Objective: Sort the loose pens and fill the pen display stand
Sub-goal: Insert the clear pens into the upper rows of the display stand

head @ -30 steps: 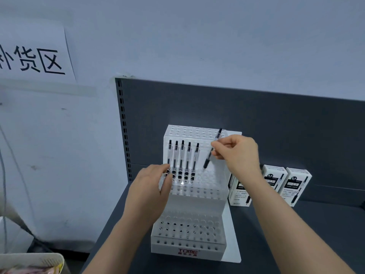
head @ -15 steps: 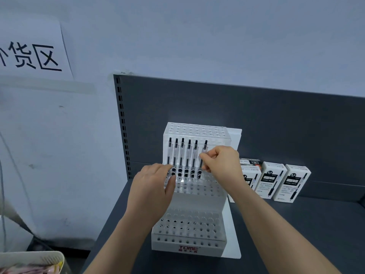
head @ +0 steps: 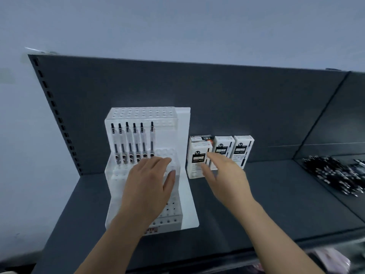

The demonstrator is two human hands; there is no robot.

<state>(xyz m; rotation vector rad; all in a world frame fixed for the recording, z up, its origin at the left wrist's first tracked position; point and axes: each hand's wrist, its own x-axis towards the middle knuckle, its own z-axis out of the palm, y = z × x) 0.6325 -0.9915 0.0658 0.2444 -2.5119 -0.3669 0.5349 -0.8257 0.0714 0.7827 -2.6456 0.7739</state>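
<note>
On the dark grey shelf (head: 276,194) stands a white tiered pen display stand (head: 167,133), with six clear-barrelled pens (head: 134,139) upright in a row on the left of its middle tier. The left hand (head: 150,184) lies flat over that tier, fingers straight and holding nothing. The right hand (head: 223,175) hangs before three white pen boxes (head: 224,149) just right of the stand, fingers loosely extended, empty. A blurred heap of loose black pens (head: 333,175) lies far right.
</note>
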